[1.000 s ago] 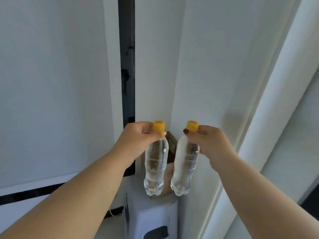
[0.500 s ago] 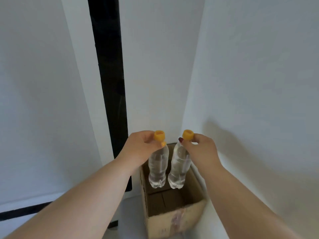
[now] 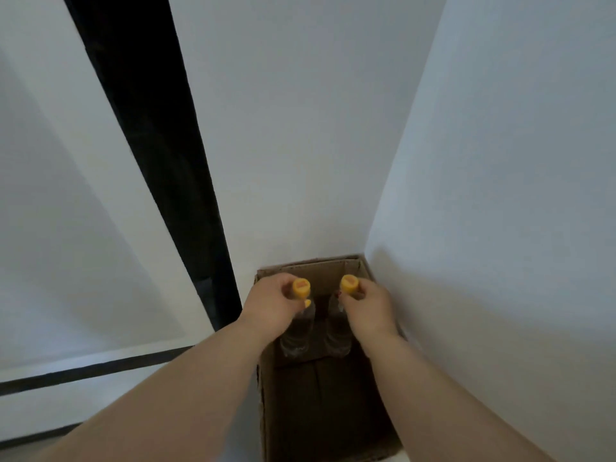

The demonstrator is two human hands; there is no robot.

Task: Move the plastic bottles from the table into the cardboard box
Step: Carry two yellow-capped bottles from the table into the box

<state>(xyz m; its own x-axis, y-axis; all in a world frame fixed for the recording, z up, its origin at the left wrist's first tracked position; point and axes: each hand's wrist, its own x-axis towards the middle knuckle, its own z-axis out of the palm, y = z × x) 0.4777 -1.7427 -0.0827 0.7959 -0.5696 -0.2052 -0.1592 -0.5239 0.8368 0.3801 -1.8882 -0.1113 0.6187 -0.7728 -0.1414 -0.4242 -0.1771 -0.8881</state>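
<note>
An open brown cardboard box (image 3: 265,411) stands in a corner between two white walls. My left hand (image 3: 271,303) grips the neck of a clear plastic bottle (image 3: 298,335) with a yellow cap. My right hand (image 3: 368,308) holds a second clear bottle (image 3: 336,335) with a yellow cap the same way. Both bottles hang upright side by side inside the box, near its far end. Their bases sit low in the dark interior; whether they touch the bottom I cannot tell.
A white wall (image 3: 500,195) runs close along the box's right side and another wall (image 3: 300,128) behind it. A black vertical strip (image 3: 160,161) runs down the wall left of the box. A black band (image 3: 83,370) crosses low at the left.
Both hands have lowered the bottles from above the box down into it. The view has tilted down, so the box now fills the lower middle.
</note>
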